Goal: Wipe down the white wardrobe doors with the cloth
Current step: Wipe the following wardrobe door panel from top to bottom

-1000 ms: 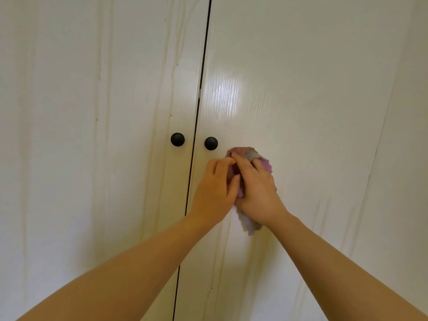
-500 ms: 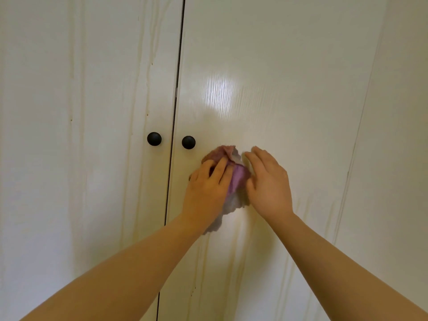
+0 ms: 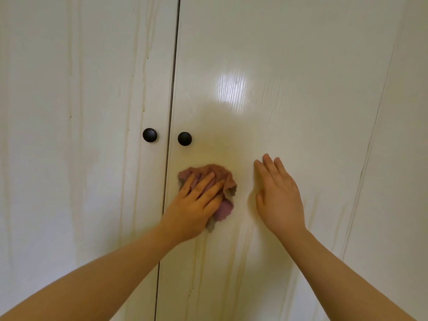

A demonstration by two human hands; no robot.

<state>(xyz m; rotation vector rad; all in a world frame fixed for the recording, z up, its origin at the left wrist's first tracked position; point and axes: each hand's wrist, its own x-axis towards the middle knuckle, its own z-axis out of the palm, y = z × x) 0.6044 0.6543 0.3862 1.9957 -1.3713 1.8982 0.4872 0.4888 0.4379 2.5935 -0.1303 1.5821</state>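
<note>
Fingers [image 3: 202, 185] of left hand [image 3: 191, 210] press cloth [image 3: 220, 172] against right door [image 3: 301, 66]; fingers of right hand [image 3: 280, 196] straight, empty.

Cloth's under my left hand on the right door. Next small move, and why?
Probably slide the left hand and cloth straight down: yellowish streaks run down the right door just below them, while the panel above looks glossy. The right hand is open beside the cloth, not touching it.

Left door [image 3: 81, 158]: white, faint yellowish vertical streaks. Right door [image 3: 301, 66]: white, fine vertical grain, bright glare patch at 12 o'clock of the cloth [image 3: 222, 177]. Left knob [image 3: 149, 135], right knob [image 3: 184, 138]: black. Cloth: dusty pink, mauve towards 5 o'clock, grey edges.
</note>
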